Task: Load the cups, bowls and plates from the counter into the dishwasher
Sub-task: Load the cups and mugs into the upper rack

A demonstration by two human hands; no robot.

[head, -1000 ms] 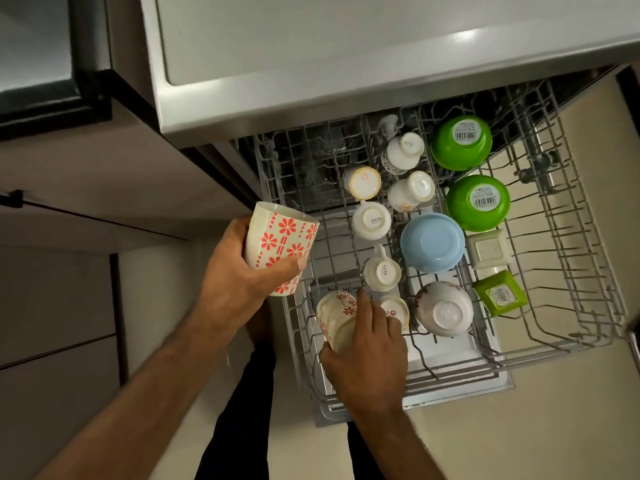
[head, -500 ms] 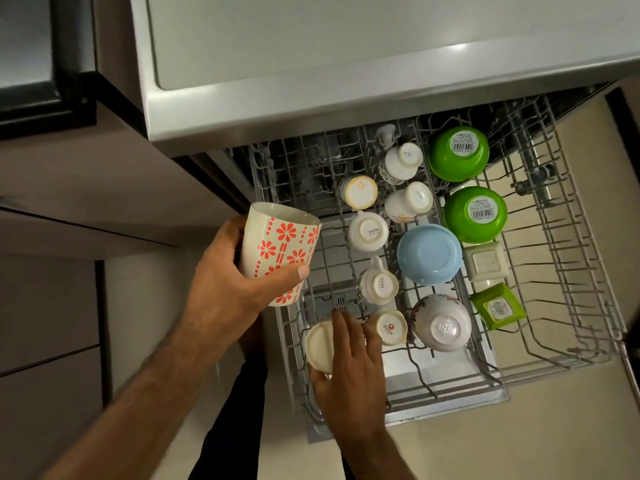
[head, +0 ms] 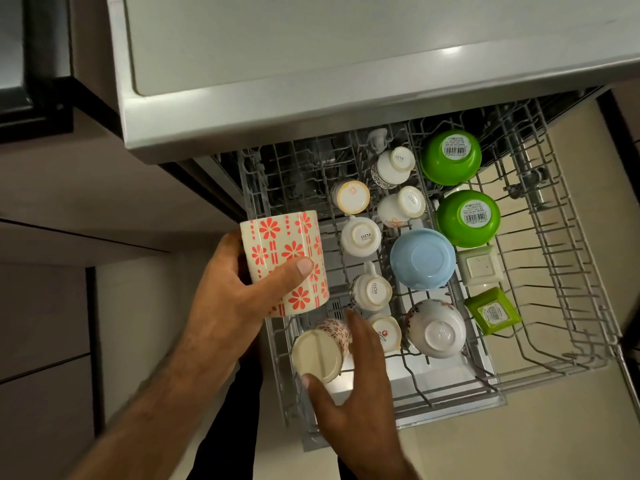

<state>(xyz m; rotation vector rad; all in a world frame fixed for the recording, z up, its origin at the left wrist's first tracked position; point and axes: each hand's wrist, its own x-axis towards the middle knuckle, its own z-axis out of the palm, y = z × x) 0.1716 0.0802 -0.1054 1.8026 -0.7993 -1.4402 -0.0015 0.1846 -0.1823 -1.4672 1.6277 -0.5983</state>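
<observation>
My left hand (head: 225, 299) holds a cream cup with red flowers (head: 284, 258) upright, just left of the pulled-out dishwasher rack (head: 571, 306). A second flowered cup (head: 317, 355) lies base up in the rack's near-left corner. My right hand (head: 356, 403) is around it, thumb at the base rim, fingers along its right side. Further back in the rack, several small white cups (head: 360, 237) stand upside down. To their right are a blue bowl (head: 422, 258), two green bowls (head: 450, 157) and a white flowered bowl (head: 436, 329).
A white square dish (head: 479, 265) and a green square dish (head: 491, 315) sit right of the bowls. The rack's right third holds only bare wire. A steel counter edge (head: 311, 133) overhangs the rack's back. Dark cabinet fronts (head: 41, 323) stand to the left.
My right hand turned the second flowered cup base up and set it into the rack's near-left corner, then slid back toward me. My left hand tilted its cup more upright.
</observation>
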